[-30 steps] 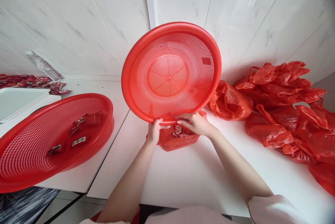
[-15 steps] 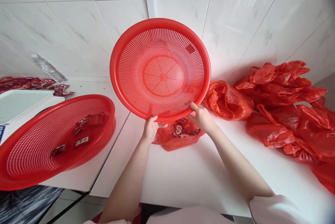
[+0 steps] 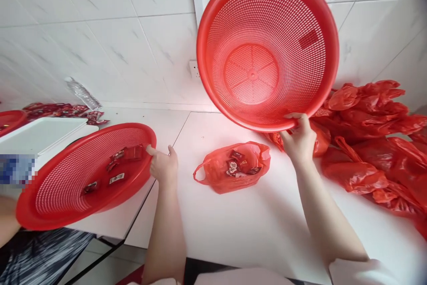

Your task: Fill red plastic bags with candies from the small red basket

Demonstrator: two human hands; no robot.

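Note:
My right hand is closed on the lower right rim of an empty red mesh basket, raised and tilted so that its inside faces me. At the left, a second red mesh basket holds several small wrapped packets. My left hand is at this basket's right rim, fingers touching the edge and thumb raised apart. Between my arms, an open red plastic bag lies on the white table, with dark red packets in its mouth.
Red plastic bags are heaped at the right. A white tray, a clear bottle and red packets lie at the left. Another person's arm is by the left basket. A tiled wall stands behind.
The empty basket has gone up and to the right, now in my right hand alone. My left hand has let go of it and moved left to the other basket. The bag is uncovered.

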